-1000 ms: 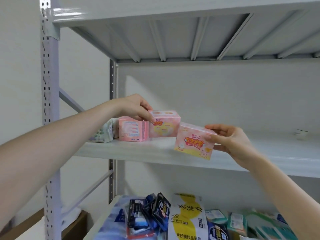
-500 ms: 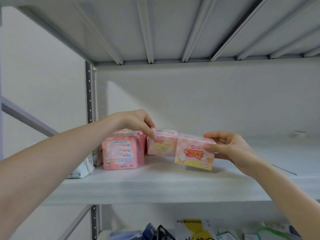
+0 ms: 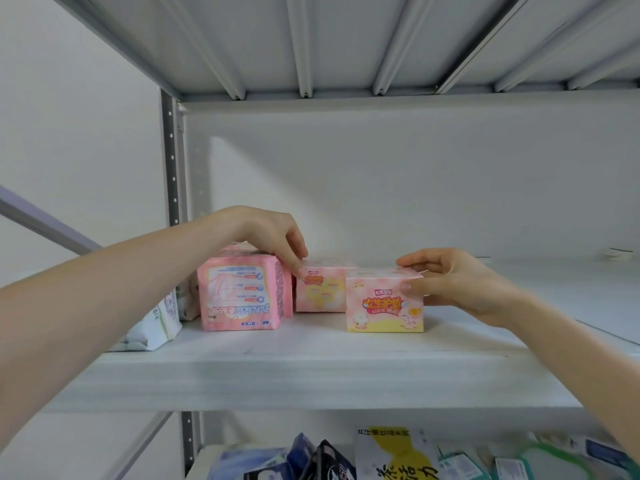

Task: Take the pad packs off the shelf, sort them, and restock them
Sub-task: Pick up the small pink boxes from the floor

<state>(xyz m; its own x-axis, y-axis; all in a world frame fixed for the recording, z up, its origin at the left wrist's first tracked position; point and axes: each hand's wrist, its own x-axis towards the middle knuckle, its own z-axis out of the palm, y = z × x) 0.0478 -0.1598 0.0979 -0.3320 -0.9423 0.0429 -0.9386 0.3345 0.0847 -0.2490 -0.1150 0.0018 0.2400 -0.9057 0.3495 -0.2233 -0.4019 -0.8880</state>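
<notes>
Matte grey metal shelf (image 3: 311, 368), pretty bare: right hand (image 3: 457, 282) grips a boxy, glossy pink-yellow pack (image 3: 384, 306); at its 10 o'clock, left hand (image 3: 266, 233) pinches the matching pack (image 3: 320, 294) by a corner.

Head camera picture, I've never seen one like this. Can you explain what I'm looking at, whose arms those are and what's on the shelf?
There is no machine here. A person wears a camera on the head, so you see their own two bare arms reaching forward. This is the only view. The right hand holds a small pink box that stands on the grey shelf, with the thumb on its front and the fingers over its top. The left hand grips the top corner of a matching pink box just behind it. Left of those stands a larger pink pack, with a white pack beyond it. Mixed packs lie lower down, under that shelf.
</notes>
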